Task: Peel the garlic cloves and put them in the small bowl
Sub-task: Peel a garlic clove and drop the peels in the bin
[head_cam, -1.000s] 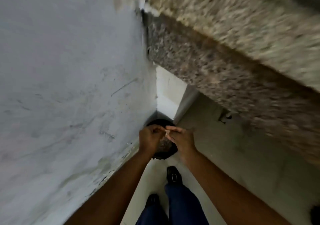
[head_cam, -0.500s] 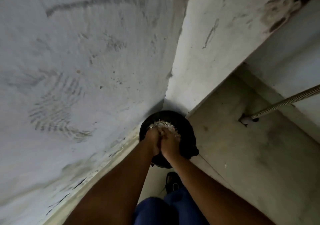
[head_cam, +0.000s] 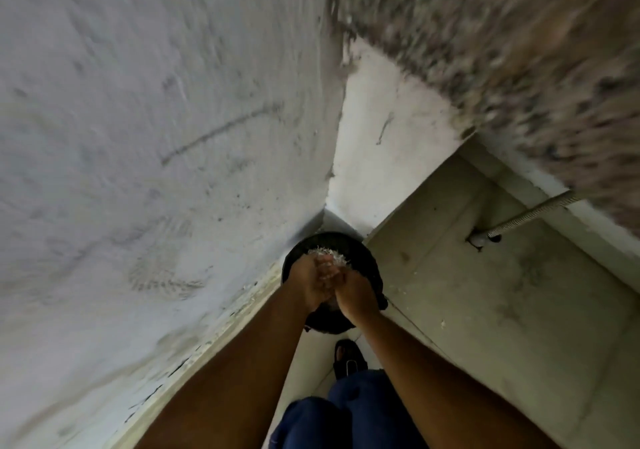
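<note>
Papery white garlic skins (head_cam: pixel 327 253) heap in a round black bin (head_cam: pixel 363 258) beneath both hands (head_cam: pixel 334 284), pressed together, grip unclear.

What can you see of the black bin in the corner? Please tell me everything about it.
The black bin is round and dark, seemingly lined with a black bag, though blur hides the material. It stands upright on the floor, in the corner where two white walls meet. Pale, papery scraps fill its top. The left hand and right hand are pressed together above it; whether they touch it is unclear.
</note>
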